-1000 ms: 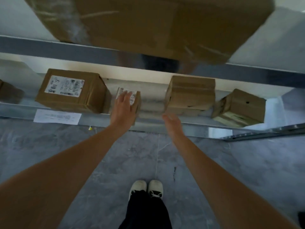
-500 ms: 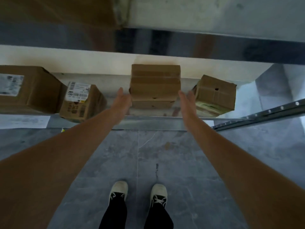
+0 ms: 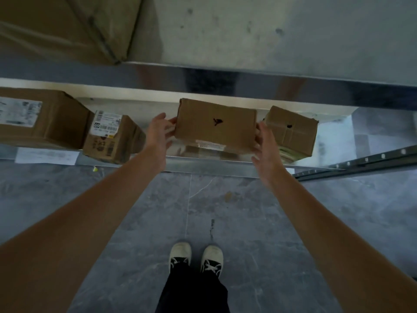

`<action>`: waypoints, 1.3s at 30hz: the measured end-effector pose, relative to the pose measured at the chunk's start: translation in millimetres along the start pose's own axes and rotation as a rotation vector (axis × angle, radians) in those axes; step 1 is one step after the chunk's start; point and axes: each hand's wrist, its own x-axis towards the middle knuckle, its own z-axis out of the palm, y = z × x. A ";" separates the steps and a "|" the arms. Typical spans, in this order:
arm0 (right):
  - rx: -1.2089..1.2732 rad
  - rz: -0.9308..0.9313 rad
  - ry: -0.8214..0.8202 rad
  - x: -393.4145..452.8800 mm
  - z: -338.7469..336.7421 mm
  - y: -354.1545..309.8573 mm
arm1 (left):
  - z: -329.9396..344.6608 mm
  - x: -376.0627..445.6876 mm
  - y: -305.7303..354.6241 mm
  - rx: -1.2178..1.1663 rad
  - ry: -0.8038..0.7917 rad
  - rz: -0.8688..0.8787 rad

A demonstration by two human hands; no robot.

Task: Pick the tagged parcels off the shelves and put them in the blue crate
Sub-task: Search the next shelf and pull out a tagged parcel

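Note:
A plain brown parcel point(image 3: 215, 125) with a dark mark on its face and a white label strip along its lower edge is tipped up at the middle of the low shelf point(image 3: 203, 167). My left hand point(image 3: 158, 132) grips its left side, thumb at the edge. My right hand point(image 3: 266, 143) grips its right side. Something brown shows just beneath the parcel, mostly hidden. The blue crate is out of view.
Left of it stand a small labelled box point(image 3: 110, 138) and a bigger labelled box point(image 3: 38, 118). A dented box point(image 3: 291, 132) sits close on the right. An upper shelf beam point(image 3: 248, 80) and a large carton point(image 3: 63, 28) overhang. My shoes point(image 3: 196, 258) stand on grey floor tiles.
My hands went from the small labelled box to the plain parcel, closed on its two sides and tipped it up, so its marked face now shows.

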 end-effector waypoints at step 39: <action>-0.060 0.121 -0.131 32.0 55.9 24.8 | -6.5 34.6 -36.6 0.326 0.098 0.006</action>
